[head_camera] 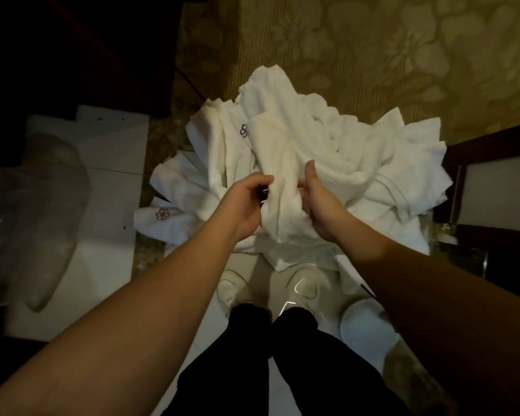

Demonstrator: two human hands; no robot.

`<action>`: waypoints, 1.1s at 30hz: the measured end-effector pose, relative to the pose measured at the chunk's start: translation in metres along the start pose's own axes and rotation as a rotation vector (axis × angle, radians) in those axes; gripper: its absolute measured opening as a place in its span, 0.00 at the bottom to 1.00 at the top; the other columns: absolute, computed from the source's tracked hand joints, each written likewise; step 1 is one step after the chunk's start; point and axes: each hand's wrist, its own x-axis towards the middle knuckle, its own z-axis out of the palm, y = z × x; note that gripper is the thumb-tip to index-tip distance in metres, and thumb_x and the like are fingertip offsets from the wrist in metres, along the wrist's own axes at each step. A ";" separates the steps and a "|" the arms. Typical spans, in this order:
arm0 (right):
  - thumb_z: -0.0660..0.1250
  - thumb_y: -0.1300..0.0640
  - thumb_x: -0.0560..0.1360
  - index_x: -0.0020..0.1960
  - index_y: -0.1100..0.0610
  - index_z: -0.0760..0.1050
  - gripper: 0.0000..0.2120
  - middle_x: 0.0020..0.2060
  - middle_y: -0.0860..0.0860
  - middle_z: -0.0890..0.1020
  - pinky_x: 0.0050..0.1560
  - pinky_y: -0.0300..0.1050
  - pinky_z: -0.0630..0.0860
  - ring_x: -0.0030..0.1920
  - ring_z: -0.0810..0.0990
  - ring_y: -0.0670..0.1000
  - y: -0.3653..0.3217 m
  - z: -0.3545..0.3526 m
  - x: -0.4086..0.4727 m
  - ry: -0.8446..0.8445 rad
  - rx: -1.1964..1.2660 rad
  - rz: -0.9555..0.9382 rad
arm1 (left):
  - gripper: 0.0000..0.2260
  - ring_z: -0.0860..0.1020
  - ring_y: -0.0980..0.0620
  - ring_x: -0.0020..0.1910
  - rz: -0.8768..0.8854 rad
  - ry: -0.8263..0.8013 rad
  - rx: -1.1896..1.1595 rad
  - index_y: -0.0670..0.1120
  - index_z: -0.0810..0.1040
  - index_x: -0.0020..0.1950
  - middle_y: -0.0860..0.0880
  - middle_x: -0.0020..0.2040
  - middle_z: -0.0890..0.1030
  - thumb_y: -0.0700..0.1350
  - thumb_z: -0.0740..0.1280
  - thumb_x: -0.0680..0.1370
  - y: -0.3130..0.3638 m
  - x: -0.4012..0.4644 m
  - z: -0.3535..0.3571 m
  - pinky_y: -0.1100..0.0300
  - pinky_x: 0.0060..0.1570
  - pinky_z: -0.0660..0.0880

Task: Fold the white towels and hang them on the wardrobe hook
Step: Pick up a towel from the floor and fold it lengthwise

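Head view: left hand (246, 202) and right hand (318, 202) are both pinching one white towel (282, 181) atop the heaped towel pile (403, 163)

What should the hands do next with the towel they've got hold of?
Probably lift it clear of the pile and find its corners. Both the left hand and right hand grip one bunched towel, which is crumpled and overlaps the heap of white towels, so it cannot be folded yet.

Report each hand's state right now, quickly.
Left hand: closed, its grip pinching the white towel.
Right hand: closed, gripping the same towel from the other side.
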 end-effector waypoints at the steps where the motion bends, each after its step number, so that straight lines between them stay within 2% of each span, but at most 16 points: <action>1: 0.56 0.20 0.68 0.67 0.55 0.77 0.45 0.60 0.56 0.83 0.73 0.54 0.69 0.63 0.79 0.56 -0.006 -0.002 -0.013 0.005 0.038 0.029 | 0.12 0.73 0.43 0.54 0.006 -0.006 0.012 0.44 0.79 0.35 0.43 0.45 0.78 0.37 0.63 0.77 0.003 -0.016 0.007 0.50 0.66 0.70; 4: 0.61 0.13 0.49 0.76 0.54 0.67 0.66 0.69 0.55 0.76 0.74 0.53 0.67 0.67 0.75 0.55 -0.025 -0.008 -0.058 0.021 0.070 0.069 | 0.09 0.72 0.43 0.53 0.015 -0.007 0.021 0.45 0.74 0.36 0.44 0.43 0.77 0.37 0.64 0.76 0.014 -0.065 0.031 0.51 0.60 0.69; 5: 0.62 0.12 0.44 0.78 0.52 0.65 0.71 0.72 0.53 0.74 0.74 0.54 0.66 0.69 0.74 0.54 -0.030 -0.009 -0.074 0.013 0.035 0.037 | 0.11 0.74 0.43 0.51 0.015 -0.004 0.036 0.46 0.75 0.35 0.46 0.42 0.78 0.37 0.64 0.76 0.018 -0.083 0.039 0.52 0.56 0.71; 6: 0.62 0.12 0.42 0.79 0.50 0.62 0.72 0.73 0.52 0.72 0.75 0.55 0.66 0.71 0.72 0.54 -0.036 -0.009 -0.091 -0.010 -0.003 -0.025 | 0.13 0.76 0.45 0.47 0.014 -0.008 0.049 0.47 0.77 0.34 0.47 0.39 0.79 0.38 0.63 0.77 0.024 -0.102 0.049 0.53 0.52 0.73; 8: 0.63 0.13 0.47 0.78 0.47 0.63 0.67 0.72 0.50 0.74 0.74 0.57 0.67 0.70 0.73 0.53 -0.049 -0.009 -0.125 -0.059 -0.060 -0.154 | 0.13 0.78 0.49 0.41 0.018 -0.020 0.034 0.47 0.80 0.36 0.49 0.35 0.80 0.41 0.63 0.80 0.035 -0.136 0.069 0.56 0.47 0.75; 10: 0.64 0.16 0.54 0.75 0.48 0.68 0.58 0.67 0.50 0.78 0.71 0.56 0.71 0.67 0.76 0.52 -0.065 -0.008 -0.159 -0.077 -0.074 -0.229 | 0.18 0.82 0.49 0.40 0.030 -0.034 0.016 0.45 0.84 0.35 0.48 0.34 0.83 0.48 0.63 0.82 0.048 -0.168 0.085 0.55 0.50 0.77; 11: 0.64 0.17 0.56 0.75 0.49 0.68 0.57 0.67 0.50 0.78 0.71 0.56 0.71 0.68 0.76 0.53 -0.072 -0.008 -0.175 -0.076 -0.079 -0.250 | 0.20 0.84 0.48 0.43 0.034 -0.030 0.017 0.44 0.85 0.35 0.46 0.37 0.84 0.51 0.64 0.81 0.055 -0.184 0.093 0.53 0.54 0.78; 13: 0.66 0.17 0.53 0.75 0.52 0.69 0.59 0.67 0.52 0.78 0.70 0.53 0.71 0.68 0.76 0.53 -0.088 -0.006 -0.207 -0.102 -0.087 -0.265 | 0.16 0.83 0.46 0.52 0.061 0.003 0.036 0.42 0.85 0.45 0.44 0.45 0.86 0.53 0.66 0.80 0.067 -0.218 0.107 0.50 0.62 0.76; 16: 0.70 0.19 0.53 0.73 0.54 0.71 0.58 0.65 0.51 0.80 0.69 0.48 0.71 0.66 0.78 0.50 -0.108 -0.002 -0.256 -0.200 -0.077 -0.324 | 0.14 0.83 0.44 0.56 0.124 0.042 0.136 0.42 0.81 0.58 0.43 0.53 0.86 0.51 0.69 0.80 0.079 -0.264 0.123 0.48 0.63 0.76; 20: 0.67 0.28 0.62 0.72 0.57 0.72 0.47 0.62 0.52 0.83 0.59 0.43 0.77 0.62 0.81 0.49 -0.130 0.011 -0.325 -0.291 -0.016 -0.325 | 0.14 0.83 0.42 0.56 0.214 0.085 0.216 0.42 0.79 0.62 0.42 0.54 0.85 0.46 0.69 0.79 0.096 -0.328 0.130 0.47 0.62 0.77; 22: 0.66 0.32 0.65 0.68 0.56 0.75 0.39 0.58 0.51 0.84 0.62 0.45 0.76 0.60 0.82 0.49 -0.141 0.020 -0.360 -0.323 0.094 -0.303 | 0.14 0.82 0.42 0.57 0.301 0.072 0.246 0.41 0.78 0.64 0.41 0.56 0.84 0.43 0.67 0.79 0.101 -0.361 0.132 0.48 0.60 0.78; 24: 0.66 0.35 0.66 0.61 0.56 0.78 0.32 0.55 0.52 0.86 0.67 0.50 0.74 0.59 0.83 0.51 -0.153 0.028 -0.396 -0.333 0.237 -0.299 | 0.13 0.83 0.45 0.54 0.376 0.025 0.279 0.42 0.77 0.64 0.42 0.55 0.84 0.40 0.65 0.80 0.106 -0.397 0.136 0.54 0.53 0.81; 26: 0.67 0.37 0.66 0.60 0.57 0.79 0.31 0.56 0.55 0.85 0.67 0.52 0.75 0.59 0.83 0.53 -0.165 0.035 -0.432 -0.344 0.293 -0.342 | 0.13 0.83 0.48 0.50 0.437 -0.007 0.325 0.44 0.77 0.64 0.43 0.54 0.84 0.40 0.66 0.79 0.111 -0.434 0.138 0.57 0.48 0.81; 29: 0.71 0.42 0.69 0.66 0.58 0.76 0.30 0.60 0.58 0.83 0.65 0.55 0.76 0.61 0.82 0.56 -0.176 0.045 -0.485 -0.409 0.233 -0.476 | 0.20 0.83 0.43 0.55 0.523 -0.023 0.386 0.50 0.77 0.65 0.42 0.58 0.83 0.44 0.70 0.72 0.118 -0.492 0.133 0.48 0.55 0.80; 33: 0.75 0.47 0.69 0.66 0.54 0.74 0.28 0.60 0.55 0.83 0.66 0.59 0.76 0.61 0.82 0.56 -0.175 0.057 -0.545 -0.410 0.127 -0.658 | 0.11 0.81 0.38 0.57 0.680 0.014 0.417 0.54 0.79 0.56 0.40 0.59 0.80 0.44 0.71 0.75 0.117 -0.569 0.120 0.36 0.60 0.76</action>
